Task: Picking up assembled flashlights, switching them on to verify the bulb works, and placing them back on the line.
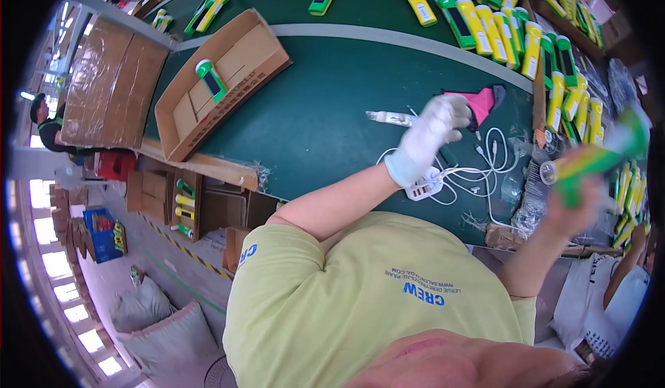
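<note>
My left hand (433, 132), in a white glove, is raised over the green table (325, 125). Its fingers are loosely bent and apart, with nothing visible in them. Beyond it lies a pink and dark grey cloth-like item (481, 104), partly covered by the fingers. Under the wrist sits a white power strip (424, 186) with tangled white cables (495, 156). At the right, my bare right hand (578, 197) is closed round a flashlight (599, 159), green with a yellow part. Motion blurs it, so I cannot tell if there is more than one.
Green and yellow flashlights (478, 28) crowd the back right and right side. An open cardboard box (222, 83) at the left holds one green flashlight (210, 80). A clear-wrapped carton (114, 83) stands beyond it. Another person's arm (627, 263) shows at the right.
</note>
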Tool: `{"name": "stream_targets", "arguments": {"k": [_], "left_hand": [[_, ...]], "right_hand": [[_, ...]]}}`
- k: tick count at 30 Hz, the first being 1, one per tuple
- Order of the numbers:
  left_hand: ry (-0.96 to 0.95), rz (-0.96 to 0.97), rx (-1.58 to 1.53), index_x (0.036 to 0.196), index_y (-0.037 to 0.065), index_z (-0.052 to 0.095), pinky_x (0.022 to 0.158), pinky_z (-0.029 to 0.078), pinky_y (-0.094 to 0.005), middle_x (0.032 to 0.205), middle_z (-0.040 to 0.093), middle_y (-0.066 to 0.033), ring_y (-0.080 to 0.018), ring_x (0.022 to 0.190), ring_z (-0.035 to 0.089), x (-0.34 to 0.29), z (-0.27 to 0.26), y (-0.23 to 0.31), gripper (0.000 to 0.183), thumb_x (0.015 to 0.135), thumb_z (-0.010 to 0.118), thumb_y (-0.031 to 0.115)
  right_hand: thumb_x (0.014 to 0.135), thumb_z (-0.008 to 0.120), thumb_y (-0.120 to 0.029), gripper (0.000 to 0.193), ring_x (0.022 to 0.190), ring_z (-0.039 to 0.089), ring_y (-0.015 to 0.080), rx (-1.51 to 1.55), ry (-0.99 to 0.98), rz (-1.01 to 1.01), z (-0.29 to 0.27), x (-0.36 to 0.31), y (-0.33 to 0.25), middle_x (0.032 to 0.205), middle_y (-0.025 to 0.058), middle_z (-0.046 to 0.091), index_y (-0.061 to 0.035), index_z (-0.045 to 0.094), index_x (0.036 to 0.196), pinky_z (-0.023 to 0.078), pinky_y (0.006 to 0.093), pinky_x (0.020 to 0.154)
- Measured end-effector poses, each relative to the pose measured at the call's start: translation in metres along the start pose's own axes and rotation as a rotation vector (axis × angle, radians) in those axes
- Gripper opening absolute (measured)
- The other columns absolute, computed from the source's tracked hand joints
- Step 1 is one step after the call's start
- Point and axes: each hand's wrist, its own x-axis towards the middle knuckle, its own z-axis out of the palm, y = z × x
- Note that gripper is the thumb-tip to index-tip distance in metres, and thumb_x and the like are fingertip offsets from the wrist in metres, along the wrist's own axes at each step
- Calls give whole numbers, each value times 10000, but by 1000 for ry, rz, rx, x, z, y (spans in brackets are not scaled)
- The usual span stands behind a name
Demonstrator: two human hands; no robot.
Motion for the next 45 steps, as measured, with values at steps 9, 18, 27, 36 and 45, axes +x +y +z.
{"name": "stream_targets", "arguments": {"k": [9, 18, 27, 36, 45], "left_hand": [[-23, -50, 109, 1312, 26, 435, 876, 468, -297, 1160, 559, -86, -168, 1019, 581, -9, -28, 13, 549, 973, 482, 456], [179, 191, -27, 1100, 29, 497, 773, 512, -397, 948, 619, -127, -247, 858, 625, 14, -78, 102, 436, 938, 554, 431], [1343, -101, 1670, 1306, 45, 479, 947, 441, -415, 1249, 532, -195, -327, 1144, 532, 4, -298, 272, 643, 820, 650, 430], [474, 196, 2096, 1248, 170, 568, 975, 447, -412, 1267, 545, -107, -304, 1175, 520, 159, -199, 149, 461, 848, 611, 395], [691, -11, 406, 1230, 96, 536, 603, 444, -258, 864, 627, -108, -155, 664, 556, 206, -230, 112, 437, 944, 503, 425]], "right_hand": [[789, 674, -77, 276, 741, 583, 155, -12, -52, -22, 44, 19, 4, 816, 77, 613, -20, 584, 1044, 454, 269, 643], [748, 757, -24, 348, 761, 598, 68, -701, -308, 276, 63, 21, 51, 870, 22, 661, -9, 648, 1078, 484, 205, 639], [807, 692, 31, 251, 793, 603, 63, -548, -248, 550, -5, 14, 59, 919, 31, 674, 15, 646, 1054, 469, 189, 690], [738, 782, -35, 294, 692, 518, 5, -589, -288, 505, 17, 15, 73, 818, -30, 637, -16, 672, 1011, 384, 167, 571], [682, 816, 0, 305, 603, 454, 10, -526, -3, 484, -27, -13, 67, 678, -57, 548, -83, 523, 706, 341, 183, 537]]}}
